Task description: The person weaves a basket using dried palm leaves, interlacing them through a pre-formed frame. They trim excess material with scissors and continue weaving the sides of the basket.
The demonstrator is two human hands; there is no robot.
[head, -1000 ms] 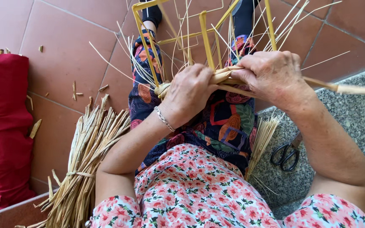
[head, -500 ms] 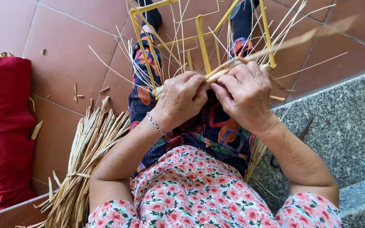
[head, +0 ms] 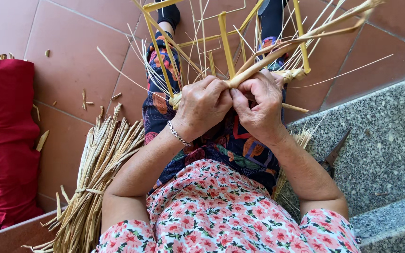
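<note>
Red tile floor (head: 71,56) — left hand (head: 202,105), right hand (head: 258,105) knuckle-to-knuckle, fingers clenched round straw strands (head: 254,68).

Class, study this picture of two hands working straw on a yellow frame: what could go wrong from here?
1. The left hand and right hand pinch one straw bundle tightly; it might split or slip.
2. Thin straw ends jut out loose and could poke.
3. Scissors lie beside the right forearm, which could knock them.
</note>
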